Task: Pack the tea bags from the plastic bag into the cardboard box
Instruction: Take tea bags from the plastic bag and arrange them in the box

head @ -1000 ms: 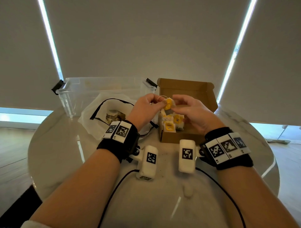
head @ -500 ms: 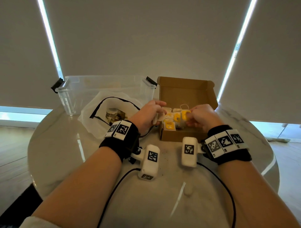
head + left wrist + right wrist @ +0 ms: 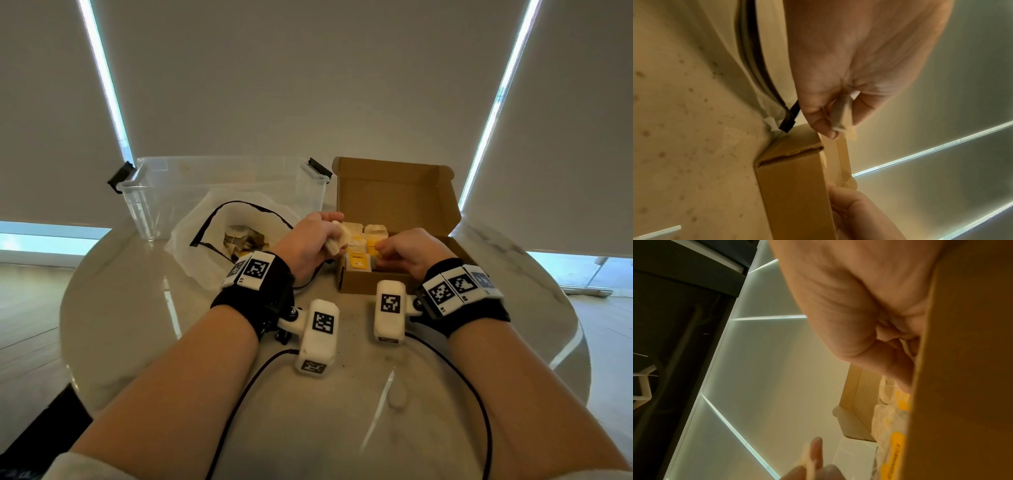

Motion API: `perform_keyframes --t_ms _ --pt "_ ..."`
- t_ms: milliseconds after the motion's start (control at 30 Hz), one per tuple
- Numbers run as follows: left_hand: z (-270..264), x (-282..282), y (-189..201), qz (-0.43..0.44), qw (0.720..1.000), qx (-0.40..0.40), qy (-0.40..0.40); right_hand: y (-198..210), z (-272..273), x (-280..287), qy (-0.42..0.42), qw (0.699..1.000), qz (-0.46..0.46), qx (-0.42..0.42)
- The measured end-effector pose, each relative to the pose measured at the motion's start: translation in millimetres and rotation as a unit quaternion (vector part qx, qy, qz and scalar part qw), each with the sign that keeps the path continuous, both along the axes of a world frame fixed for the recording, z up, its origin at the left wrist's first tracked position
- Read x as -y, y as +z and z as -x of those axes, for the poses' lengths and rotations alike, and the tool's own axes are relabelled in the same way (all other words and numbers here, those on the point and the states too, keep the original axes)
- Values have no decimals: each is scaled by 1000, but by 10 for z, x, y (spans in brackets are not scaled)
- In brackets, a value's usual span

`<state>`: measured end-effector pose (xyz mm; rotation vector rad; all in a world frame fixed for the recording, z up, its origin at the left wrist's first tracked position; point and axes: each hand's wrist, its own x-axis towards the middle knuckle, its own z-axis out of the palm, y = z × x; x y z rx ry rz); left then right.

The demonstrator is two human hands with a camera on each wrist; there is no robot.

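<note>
The brown cardboard box [image 3: 356,286] stands open, with several tea bags with yellow tags [image 3: 359,260] packed inside. My right hand [image 3: 385,250] is down inside the box, its fingers curled and pinching a tea bag among the packed ones. My left hand [image 3: 325,233] hovers at the box's left edge and pinches a pale tea bag [image 3: 335,241]; the left wrist view shows this tea bag [image 3: 839,116] between thumb and fingers above the box corner [image 3: 793,178]. The white plastic bag [image 3: 191,246] lies open to the left, more tea bags [image 3: 239,240] inside it.
A clear plastic tub [image 3: 219,185] with black clips stands behind the bag. The box lid [image 3: 394,192] stands upright at the back. Two black cables [image 3: 239,394] run from the wrist cameras across the round marble table [image 3: 120,308] towards me.
Both hands came down from above the box. The right hand sank into the box with the yellow-tagged tea bag, and the left drew slightly left with its pale bag.
</note>
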<state>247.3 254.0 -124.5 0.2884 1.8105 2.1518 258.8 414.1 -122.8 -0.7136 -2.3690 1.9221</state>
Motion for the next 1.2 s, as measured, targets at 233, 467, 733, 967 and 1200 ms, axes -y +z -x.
perform_keyframes --t_ms 233,467,733,967,1200 --pt "-6 38 33 2 998 -65 24 100 -102 11 11 989 -80 -123" --pt "-5 40 9 -17 995 -94 25 158 -267 210 126 963 -69 -230" --pt "-50 20 22 -41 997 -36 -51 167 -288 216 113 958 115 -237" --pt "-58 -3 37 -53 996 -54 -35 175 -283 230 130 955 164 -209" --pt "-54 6 30 -24 995 -95 -8 134 -285 217 119 968 116 -188"
